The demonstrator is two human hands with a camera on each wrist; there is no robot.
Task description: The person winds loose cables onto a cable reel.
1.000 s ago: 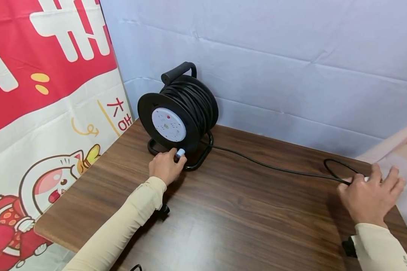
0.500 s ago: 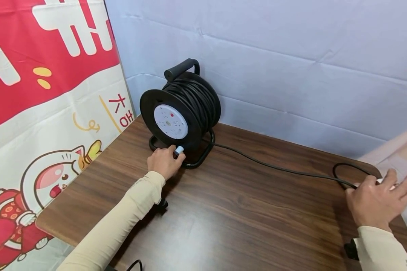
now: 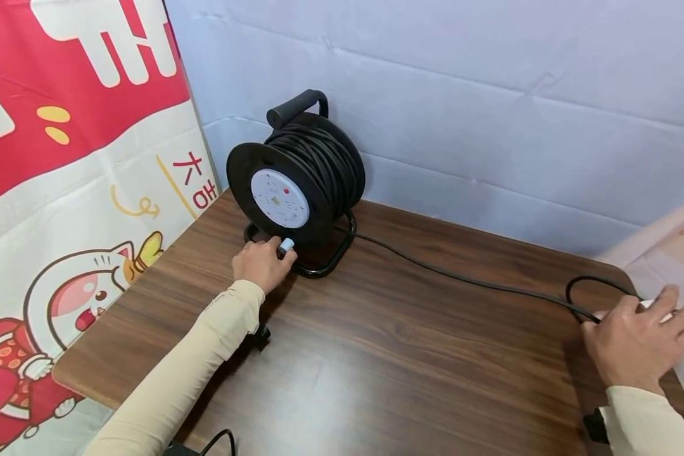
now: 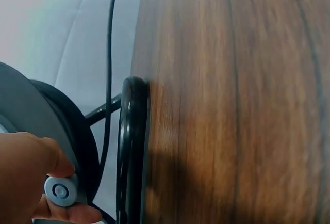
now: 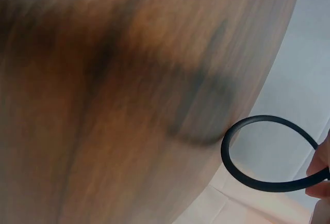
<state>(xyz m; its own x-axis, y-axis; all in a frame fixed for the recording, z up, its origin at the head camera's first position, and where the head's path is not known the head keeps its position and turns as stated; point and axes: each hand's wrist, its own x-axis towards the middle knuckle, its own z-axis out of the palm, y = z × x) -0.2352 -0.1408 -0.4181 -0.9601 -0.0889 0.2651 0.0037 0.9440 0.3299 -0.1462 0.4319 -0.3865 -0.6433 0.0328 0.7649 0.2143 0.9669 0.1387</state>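
Observation:
A black cable reel (image 3: 242, 183) with a white socket panel (image 3: 279, 199) stands at the back left of the table. My left hand (image 3: 260, 263) pinches the reel's pale crank knob (image 3: 287, 245); the left wrist view shows the thumb and fingers around this round-ended knob (image 4: 61, 191). From the reel a black cable (image 3: 444, 273) runs right across the table to my right hand (image 3: 641, 342), which grips it. A small white piece (image 3: 648, 305), mostly hidden, shows by the right fingers. Beside that hand the cable bends in a loop (image 5: 225, 152).
The brown wooden table (image 3: 410, 354) meets a pale cloth wall (image 3: 462, 126) at the back. A printed red and white banner (image 3: 91, 234) hangs along the left edge. Another thin black cord (image 3: 222, 436) curves at the near edge.
My right hand has moved a little to the right, taking the cable and its loop along. The left hand keeps its pinch on the knob. The head view has shifted slightly.

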